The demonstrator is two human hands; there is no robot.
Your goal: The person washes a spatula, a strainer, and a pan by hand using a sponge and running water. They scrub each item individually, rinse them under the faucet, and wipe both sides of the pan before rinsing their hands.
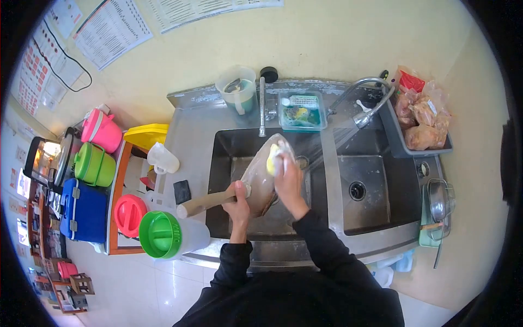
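Note:
Over the left sink basin [223,158], my left hand [238,206] is closed round the thick wooden handle of a soapy, wok-like metal pan [256,177]. The pan is tilted up on its side, its handle pointing left towards me. My right hand [289,185] presses a yellow sponge [272,159] covered in white suds against the pan's surface near its far end. A curved faucet [364,118] on the right sprays water leftward across the divider into the left basin.
A tub of soapy water [300,111] and a measuring jug [237,90] stand behind the sink. A grey bin [396,133] of bagged meat sits at the back right, above a strainer [437,201]. A green-lidded container [160,234] and a white jug [163,158] are on the left.

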